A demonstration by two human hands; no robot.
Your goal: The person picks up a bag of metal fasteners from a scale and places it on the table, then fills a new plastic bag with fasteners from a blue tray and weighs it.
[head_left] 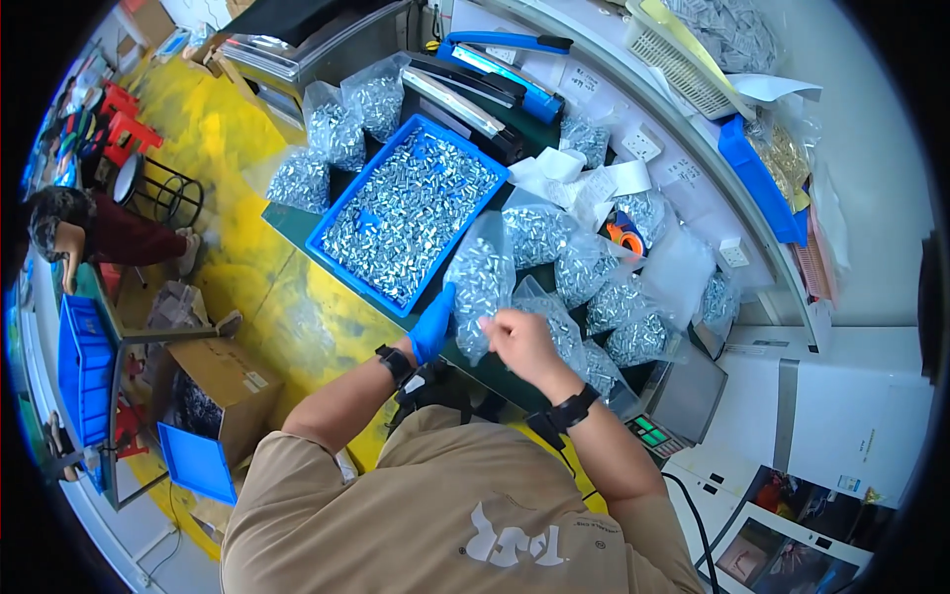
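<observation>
Beside one blue tray (pixel 356 281), left fingers (pixel 447 299) grip one filled bag (pixel 483 262), right fingers (pixel 496 335) curl together

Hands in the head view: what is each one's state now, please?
Left hand: against a clear bag of metal pieces; grip cannot be told.
Right hand: curled closed; any hold cannot be told.

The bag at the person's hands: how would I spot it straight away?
On the dark green table, find the blue tray of small metal pieces. Close by its right side is a clear bag of similar pieces. Only this bag sits between the blue-gloved left hand and the bare right hand.
</observation>
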